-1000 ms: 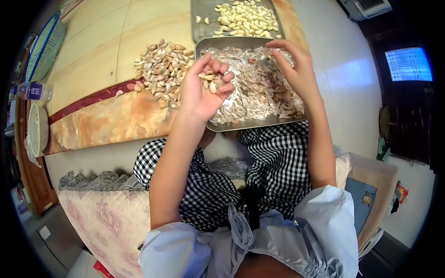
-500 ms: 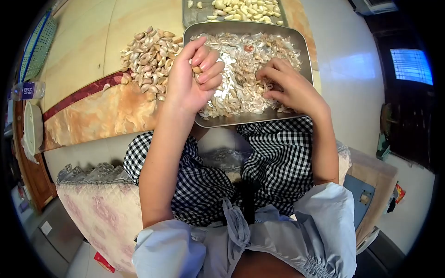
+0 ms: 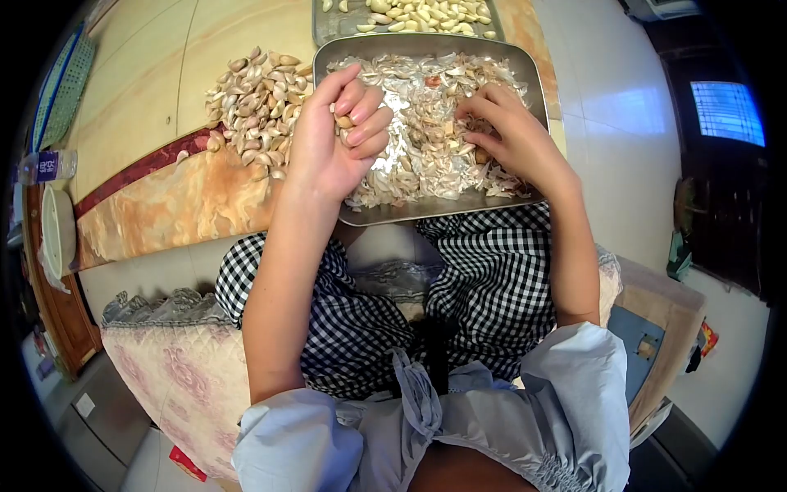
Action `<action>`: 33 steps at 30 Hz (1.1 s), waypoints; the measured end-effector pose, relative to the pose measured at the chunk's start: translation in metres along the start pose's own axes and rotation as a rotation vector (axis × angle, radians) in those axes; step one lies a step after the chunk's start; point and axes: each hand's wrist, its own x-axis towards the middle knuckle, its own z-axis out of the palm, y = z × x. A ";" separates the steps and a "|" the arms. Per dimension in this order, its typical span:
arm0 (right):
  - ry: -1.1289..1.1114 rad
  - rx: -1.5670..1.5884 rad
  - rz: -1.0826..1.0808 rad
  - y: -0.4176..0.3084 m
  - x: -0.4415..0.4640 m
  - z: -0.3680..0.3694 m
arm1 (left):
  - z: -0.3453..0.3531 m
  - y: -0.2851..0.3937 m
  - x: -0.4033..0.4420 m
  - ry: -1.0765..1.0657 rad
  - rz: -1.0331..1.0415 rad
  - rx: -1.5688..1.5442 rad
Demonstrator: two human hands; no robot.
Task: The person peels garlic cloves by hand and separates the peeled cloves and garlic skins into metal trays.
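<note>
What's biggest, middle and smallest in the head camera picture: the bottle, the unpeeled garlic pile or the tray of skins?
1. Tray of skins
2. Unpeeled garlic pile
3. Bottle, at the left side

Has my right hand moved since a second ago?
Yes: against the near tray's far rim, the right hand has moved towards the person, from beside that rim to over the garlic skins.
</note>
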 end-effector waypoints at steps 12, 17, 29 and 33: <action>-0.048 0.062 -0.029 -0.025 0.012 0.019 | 0.002 0.013 -0.004 -0.041 0.022 -0.027; -0.101 0.178 0.030 -0.026 0.016 0.020 | 0.000 0.015 -0.006 -0.059 0.022 -0.035; -0.178 0.116 -0.291 -0.063 0.024 0.025 | -0.004 0.031 -0.012 -0.196 0.047 -0.080; -0.228 0.060 -0.335 -0.058 0.022 0.029 | -0.004 0.034 -0.013 -0.199 0.065 -0.092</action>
